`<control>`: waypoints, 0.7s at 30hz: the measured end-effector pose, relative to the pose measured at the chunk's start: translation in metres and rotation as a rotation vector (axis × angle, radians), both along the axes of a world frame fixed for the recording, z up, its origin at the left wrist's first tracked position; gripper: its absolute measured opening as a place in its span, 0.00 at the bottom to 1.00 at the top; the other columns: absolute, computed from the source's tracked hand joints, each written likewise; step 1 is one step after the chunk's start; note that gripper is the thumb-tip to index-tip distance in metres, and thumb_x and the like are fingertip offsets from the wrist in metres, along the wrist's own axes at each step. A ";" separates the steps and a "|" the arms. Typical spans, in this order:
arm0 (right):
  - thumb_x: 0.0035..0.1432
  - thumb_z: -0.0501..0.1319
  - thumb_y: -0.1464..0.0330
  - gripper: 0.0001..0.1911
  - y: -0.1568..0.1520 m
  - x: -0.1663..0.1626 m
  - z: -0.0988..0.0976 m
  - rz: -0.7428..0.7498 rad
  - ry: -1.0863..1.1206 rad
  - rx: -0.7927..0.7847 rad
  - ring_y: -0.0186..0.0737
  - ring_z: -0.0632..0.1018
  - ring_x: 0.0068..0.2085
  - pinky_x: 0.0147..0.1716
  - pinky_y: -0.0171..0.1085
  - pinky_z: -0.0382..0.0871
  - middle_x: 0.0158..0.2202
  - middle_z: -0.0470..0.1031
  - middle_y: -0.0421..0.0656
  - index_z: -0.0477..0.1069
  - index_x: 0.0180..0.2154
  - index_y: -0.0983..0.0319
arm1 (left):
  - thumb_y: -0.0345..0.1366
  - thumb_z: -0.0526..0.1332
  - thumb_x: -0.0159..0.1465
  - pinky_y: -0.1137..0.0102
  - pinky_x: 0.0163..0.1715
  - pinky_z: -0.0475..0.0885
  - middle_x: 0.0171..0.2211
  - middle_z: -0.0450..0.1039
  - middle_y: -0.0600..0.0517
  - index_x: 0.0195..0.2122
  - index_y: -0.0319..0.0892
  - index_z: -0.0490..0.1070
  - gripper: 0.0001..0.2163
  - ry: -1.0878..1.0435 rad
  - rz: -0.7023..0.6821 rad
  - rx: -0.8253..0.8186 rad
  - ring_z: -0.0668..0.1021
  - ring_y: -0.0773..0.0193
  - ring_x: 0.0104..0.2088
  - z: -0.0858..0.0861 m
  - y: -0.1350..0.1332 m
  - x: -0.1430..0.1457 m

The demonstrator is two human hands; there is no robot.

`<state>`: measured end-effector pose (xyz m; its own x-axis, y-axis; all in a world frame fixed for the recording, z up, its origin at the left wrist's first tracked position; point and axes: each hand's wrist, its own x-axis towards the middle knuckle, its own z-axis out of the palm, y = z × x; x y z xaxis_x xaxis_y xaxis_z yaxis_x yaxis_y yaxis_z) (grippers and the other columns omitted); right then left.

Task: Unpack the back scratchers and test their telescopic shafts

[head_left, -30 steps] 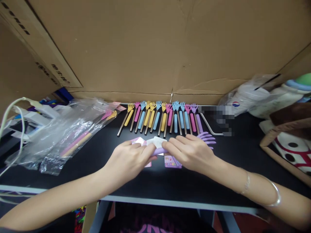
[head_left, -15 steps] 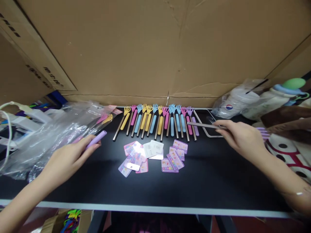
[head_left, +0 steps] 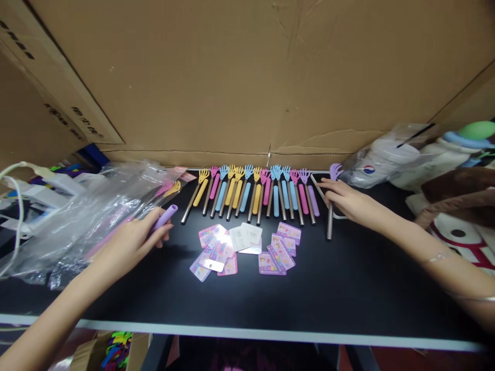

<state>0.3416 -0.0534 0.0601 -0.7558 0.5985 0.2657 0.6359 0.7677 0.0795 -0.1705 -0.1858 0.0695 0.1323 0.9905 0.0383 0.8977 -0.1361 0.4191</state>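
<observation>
My left hand (head_left: 133,239) is closed round a purple sleeve (head_left: 165,217), at the left of the black table (head_left: 348,288) beside the plastic bags. My right hand (head_left: 348,202) lies over a metal back-scratcher with a purple hand-shaped head (head_left: 334,170); its stem (head_left: 330,226) sticks out below my fingers. That scratcher rests at the right end of a row of several hand-headed scratchers (head_left: 255,193) with yellow, pink, blue and purple sleeves. Small pink, purple and white cards (head_left: 243,247) are scattered in front of the row.
Clear plastic bags (head_left: 88,211) holding more scratchers lie at the left, by a white cable (head_left: 15,175). Cardboard (head_left: 247,77) walls the back. A phone (head_left: 323,193) lies under my right hand. A bagged white item (head_left: 382,157) and plush toys (head_left: 460,206) crowd the right.
Both hands were together over the cards pulling the purple sleeve off. They parted: the left carried the sleeve left, the right swung the bare scratcher right, then laid it at the row's right end.
</observation>
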 end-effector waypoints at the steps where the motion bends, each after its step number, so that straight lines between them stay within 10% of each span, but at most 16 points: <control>1: 0.60 0.48 0.74 0.11 0.004 0.000 -0.004 0.006 0.000 0.003 0.53 0.62 0.63 0.56 0.55 0.63 0.56 0.68 0.53 0.66 0.30 0.61 | 0.54 0.46 0.65 0.67 0.31 0.66 0.23 0.71 0.54 0.33 0.45 0.62 0.18 0.006 -0.005 -0.004 0.75 0.61 0.25 0.000 0.000 0.001; 21: 0.59 0.48 0.64 0.21 -0.001 0.008 -0.043 -0.507 0.195 -0.085 0.57 0.57 0.64 0.59 0.57 0.55 0.61 0.56 0.61 0.61 0.53 0.65 | 0.53 0.44 0.67 0.69 0.29 0.64 0.22 0.72 0.55 0.37 0.44 0.61 0.18 0.027 0.021 -0.009 0.75 0.63 0.23 0.012 0.005 0.024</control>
